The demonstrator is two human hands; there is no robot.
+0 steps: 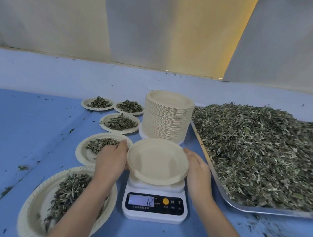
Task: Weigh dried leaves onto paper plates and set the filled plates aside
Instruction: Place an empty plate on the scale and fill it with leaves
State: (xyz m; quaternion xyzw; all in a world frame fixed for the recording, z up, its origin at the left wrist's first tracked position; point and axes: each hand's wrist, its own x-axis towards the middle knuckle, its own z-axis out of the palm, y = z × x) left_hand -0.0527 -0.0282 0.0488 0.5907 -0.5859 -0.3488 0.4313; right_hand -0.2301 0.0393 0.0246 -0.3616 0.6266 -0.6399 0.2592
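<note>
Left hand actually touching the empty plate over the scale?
Touching. Head view: the left hand grips the empty plate at its left rim, with no gap between them.

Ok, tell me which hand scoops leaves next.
Probably right: the right hand lies beside the silver metal tray of dried green leaves; the left hand is across the empty round beige paper plate.
</note>
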